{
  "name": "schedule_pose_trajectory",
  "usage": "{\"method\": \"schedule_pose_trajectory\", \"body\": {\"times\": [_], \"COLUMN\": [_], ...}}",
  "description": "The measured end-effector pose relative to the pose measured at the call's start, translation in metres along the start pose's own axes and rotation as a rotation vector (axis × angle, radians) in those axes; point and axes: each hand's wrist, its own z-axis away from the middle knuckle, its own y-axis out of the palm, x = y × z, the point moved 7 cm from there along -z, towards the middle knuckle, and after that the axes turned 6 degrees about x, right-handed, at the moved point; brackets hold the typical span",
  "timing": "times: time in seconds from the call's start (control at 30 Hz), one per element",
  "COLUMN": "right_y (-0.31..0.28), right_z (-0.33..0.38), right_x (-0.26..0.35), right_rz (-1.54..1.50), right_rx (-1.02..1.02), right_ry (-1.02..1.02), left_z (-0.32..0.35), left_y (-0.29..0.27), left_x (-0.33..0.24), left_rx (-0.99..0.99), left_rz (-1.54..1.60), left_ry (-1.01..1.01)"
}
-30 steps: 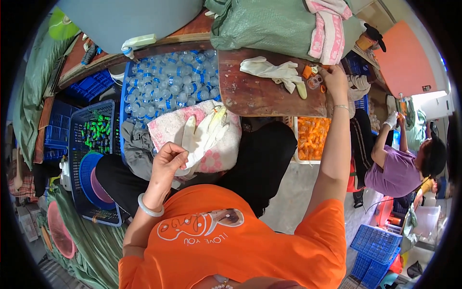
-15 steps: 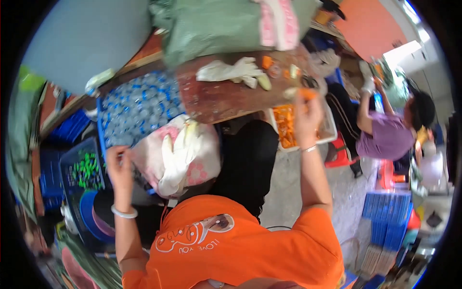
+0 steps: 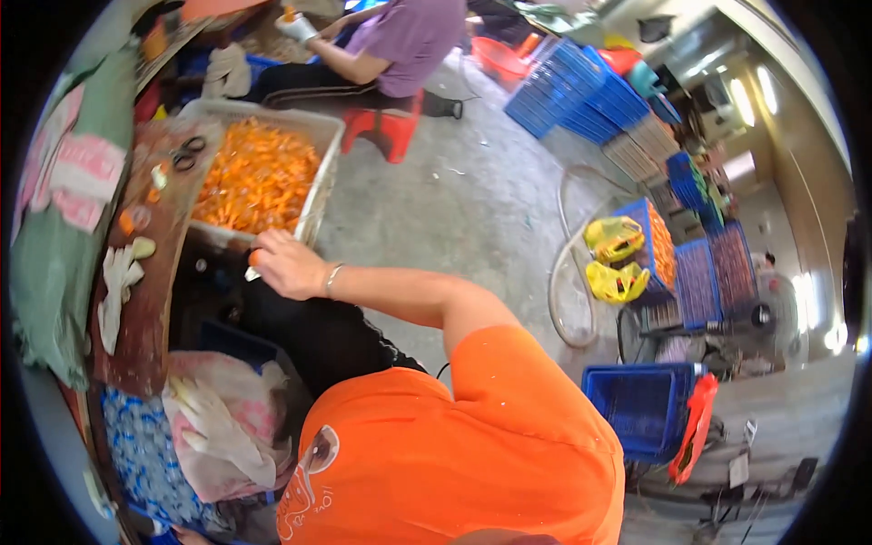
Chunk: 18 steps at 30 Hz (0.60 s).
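My right hand point(image 3: 289, 263) is closed by the near rim of a white crate point(image 3: 329, 150) full of small orange plastic pieces point(image 3: 259, 177). Between its fingers shows a small orange and white piece point(image 3: 253, 260), partly hidden. Of my left hand point(image 3: 189, 536) only a sliver appears at the lower edge, its fingers hidden. It is nearest a blue bin of clear and blue pieces point(image 3: 145, 454). A white glove point(image 3: 209, 418) lies on the pink and white cloth point(image 3: 245, 381) over my lap.
A worn wooden board point(image 3: 154, 300) at left bears a pale glove point(image 3: 116, 291) and black scissors point(image 3: 189, 153). Beyond the crate a person in purple point(image 3: 400, 45) sits on a red stool point(image 3: 386, 132). Blue crates point(image 3: 581, 86), a hose point(image 3: 554, 282) and a blue tub point(image 3: 636, 409) stand right.
My view has swung to the right. The right hand has come down from over the board and crate to the crate's near rim. My left hand has almost left the view.
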Motion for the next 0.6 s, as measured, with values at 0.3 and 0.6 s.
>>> {"method": "schedule_pose_trajectory", "body": {"times": [0.3, 0.6], "right_y": [0.013, 0.013], "right_z": [-0.03, -0.031], "right_x": [0.033, 0.037], "right_rz": [-0.107, -0.089], "right_rx": [0.054, 0.035], "right_ry": [-0.054, -0.088], "left_z": [0.064, 0.091], "left_y": [0.147, 0.17], "left_x": [-0.145, -0.214], "left_rx": [0.317, 0.687], "left_rz": [1.499, 3.886], "left_ry": [0.009, -0.939]}}
